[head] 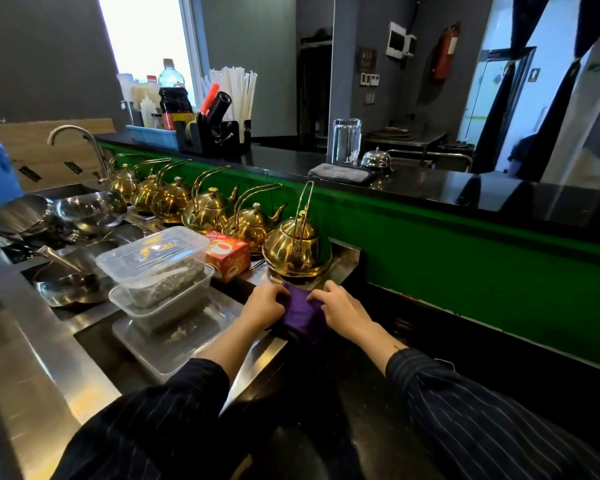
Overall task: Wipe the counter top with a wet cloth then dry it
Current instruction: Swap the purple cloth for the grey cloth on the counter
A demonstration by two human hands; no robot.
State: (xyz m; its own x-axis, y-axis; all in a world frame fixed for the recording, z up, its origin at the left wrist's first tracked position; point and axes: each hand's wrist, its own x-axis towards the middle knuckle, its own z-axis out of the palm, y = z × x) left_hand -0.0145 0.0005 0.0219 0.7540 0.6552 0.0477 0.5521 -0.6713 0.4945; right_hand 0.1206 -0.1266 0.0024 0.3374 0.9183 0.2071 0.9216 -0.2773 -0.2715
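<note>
- While we can't read much wiping off the surfaces yet, going left to right: the steel prep counter [32, 344] on the left is crowded with steel bowls [87, 209], stacked plastic containers [160, 268] and a red box [227, 256], so that stretch looks like it needs things shifted before any cloth gets under there.
- Behind those we've got a row of gold teapots [208, 207] along the green wall, the nearest teapot [297, 249] sitting just beyond our hands.
- Our left hand [265, 304] is pinched shut on the left edge of the purple cloth [302, 315], fingers curled into the fabric.
- That cloth sits bunched at the end of the steel counter, right where it meets the dark lower counter [371, 420], just in front of the nearest teapot.
- Our right hand [340, 308] is clamped on the cloth's right edge too, so honestly it looks like we're folding or wringing it, not wiping.
- Can't tell if it's wet.
- Up right, the black bar top [499, 195] has a grey cloth [340, 173] lying on it, maybe the drying one.
- Our guess: early days, with the wiping mostly ahead and all the drying left.
</note>
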